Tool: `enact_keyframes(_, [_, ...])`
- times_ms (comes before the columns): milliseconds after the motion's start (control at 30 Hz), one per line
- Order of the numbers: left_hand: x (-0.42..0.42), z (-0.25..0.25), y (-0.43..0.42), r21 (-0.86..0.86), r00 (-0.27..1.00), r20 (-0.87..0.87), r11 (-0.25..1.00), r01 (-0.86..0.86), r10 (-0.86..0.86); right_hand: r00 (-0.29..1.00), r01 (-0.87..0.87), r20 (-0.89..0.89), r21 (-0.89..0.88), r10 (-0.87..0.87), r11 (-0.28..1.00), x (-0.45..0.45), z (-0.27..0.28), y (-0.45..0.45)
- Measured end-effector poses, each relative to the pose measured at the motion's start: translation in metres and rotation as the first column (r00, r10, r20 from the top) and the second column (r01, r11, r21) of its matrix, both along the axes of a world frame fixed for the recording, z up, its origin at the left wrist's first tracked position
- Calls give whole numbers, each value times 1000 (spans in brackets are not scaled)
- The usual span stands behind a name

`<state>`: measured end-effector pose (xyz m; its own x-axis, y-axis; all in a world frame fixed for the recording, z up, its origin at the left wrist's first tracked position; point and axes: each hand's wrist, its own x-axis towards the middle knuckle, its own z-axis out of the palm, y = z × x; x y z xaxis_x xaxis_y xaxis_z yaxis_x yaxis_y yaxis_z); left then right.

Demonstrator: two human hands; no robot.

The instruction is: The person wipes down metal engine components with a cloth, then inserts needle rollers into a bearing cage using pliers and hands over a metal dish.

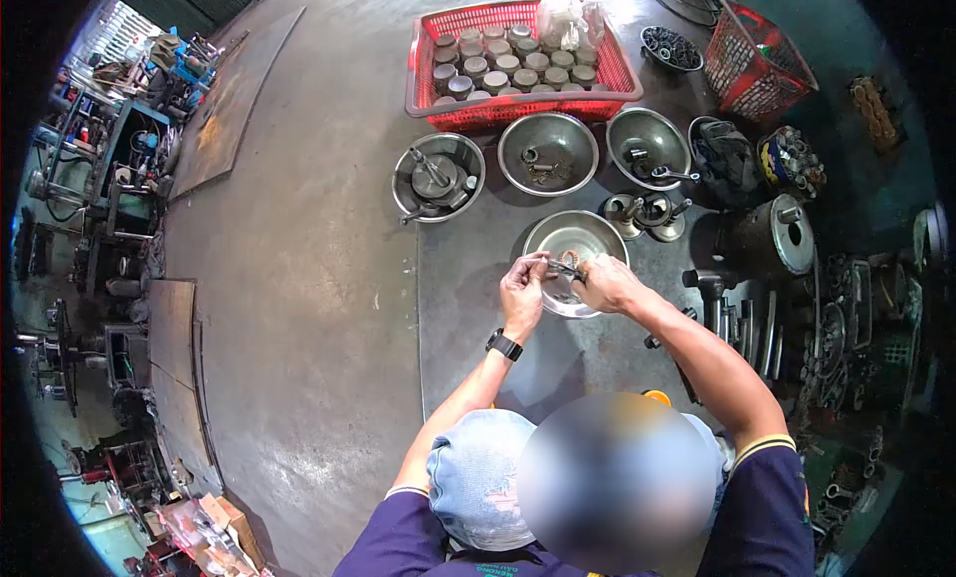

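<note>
My left hand [523, 293] is closed on one end of a slim grey metal part [560, 267], held over the nearest steel bowl [576, 222]. My right hand [609, 283] closes around something dark at the part's other end. The fingers cover much of it, so I cannot tell whether that is a tool or the same part. A copper-coloured ring [570, 257] shows just beyond the fingertips. Lower in the same bowl, small pieces are partly hidden by the hands. Two metal parts with upright stems [652, 214] stand right of the bowl.
Farther off, three steel bowls hold machine parts: a left bowl [400, 194], a middle bowl [506, 159] and a right bowl [614, 139]. Behind them sits a red crate [423, 104] of metal cylinders. A big metal drum [772, 240] and several bars [747, 328] lie to the right.
</note>
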<state>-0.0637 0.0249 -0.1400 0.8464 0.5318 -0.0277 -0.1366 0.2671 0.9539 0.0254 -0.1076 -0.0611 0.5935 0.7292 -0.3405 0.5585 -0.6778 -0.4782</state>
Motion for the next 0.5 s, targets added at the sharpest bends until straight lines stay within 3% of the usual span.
enact_keyframes(167, [-1, 7, -2, 48, 999, -40, 999, -12, 14, 995, 81, -58, -28, -82, 996, -5, 5, 1])
enact_keyframes(233, [-1, 5, -3, 44, 999, -35, 999, -22, 24, 998, 57, 5, 70, -58, 996, -6, -1, 1])
enact_keyframes(500, [-2, 3, -4, 25, 997, -24, 997, -71, 71, 996, -9, 87, 110, -1, 994, -8, -6, 2])
